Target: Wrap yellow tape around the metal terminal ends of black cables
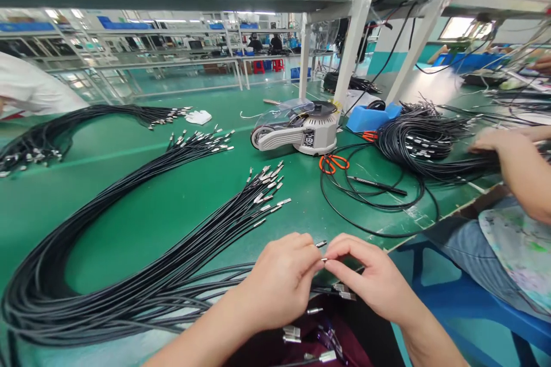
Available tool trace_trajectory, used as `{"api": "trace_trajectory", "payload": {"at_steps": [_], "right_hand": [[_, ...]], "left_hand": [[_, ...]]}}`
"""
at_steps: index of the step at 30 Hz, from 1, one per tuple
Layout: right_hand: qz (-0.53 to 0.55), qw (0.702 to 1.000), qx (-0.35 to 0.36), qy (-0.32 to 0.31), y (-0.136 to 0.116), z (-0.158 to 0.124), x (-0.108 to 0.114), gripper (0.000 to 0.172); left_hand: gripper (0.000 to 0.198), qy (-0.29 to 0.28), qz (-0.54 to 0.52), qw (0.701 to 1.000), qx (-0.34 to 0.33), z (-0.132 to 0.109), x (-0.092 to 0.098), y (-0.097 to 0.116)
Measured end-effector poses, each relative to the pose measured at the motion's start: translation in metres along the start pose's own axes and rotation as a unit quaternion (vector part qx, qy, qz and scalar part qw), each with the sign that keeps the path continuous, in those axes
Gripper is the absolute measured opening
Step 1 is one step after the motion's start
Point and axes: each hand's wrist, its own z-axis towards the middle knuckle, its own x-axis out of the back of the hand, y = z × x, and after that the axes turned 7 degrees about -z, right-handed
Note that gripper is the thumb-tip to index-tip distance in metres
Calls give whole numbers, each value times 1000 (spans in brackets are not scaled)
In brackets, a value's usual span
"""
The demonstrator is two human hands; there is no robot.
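Observation:
My left hand (284, 278) is closed in a pinch, and a small metal connector (324, 260) shows at its fingertips. Thumb and forefinger of my right hand (373, 280) close on the same connector from the other side; most of it is hidden by the fingers. Just above my fingers another metal cable end (321, 243) sticks out. Black cables (206, 287) run under my left wrist. More cable ends with metal plugs (293, 332) hang below my hands, over dark clothing. A large looped bundle of black cables (47, 264) lies to the left, its metal plugs fanned out ahead of my hands.
Ahead stands a round grey tape dispenser (321, 132). Orange-handled scissors (333, 163), a black pen (376, 185) and a blue bin (372, 117) lie to its right. A co-worker's arm (523, 166) rests by coiled cables (413, 137). Shelf posts (357, 28) rise behind; a white glove (198, 117) lies back left.

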Motion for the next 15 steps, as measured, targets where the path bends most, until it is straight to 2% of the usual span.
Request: {"api": "trace_trajectory", "payload": {"at_steps": [2, 5, 9, 11, 15], "right_hand": [[6, 1000, -24, 9, 2, 0, 0, 11], [31, 996, -78, 32, 6, 8, -5, 13], [87, 988, -115, 47, 10, 21, -10, 16], [96, 987, -124, 47, 11, 23, -10, 17], [74, 988, -132, 44, 9, 20, -6, 17]], "left_hand": [[28, -23, -42, 998, 38, 2, 3, 1], [29, -43, -117, 984, 128, 2, 18, -2], [28, -54, -119, 968, 215, -6, 38, -12], [24, -54, -125, 962, 238, -9, 39, -15], [26, -41, -159, 952, 260, -4, 29, -12]]}}
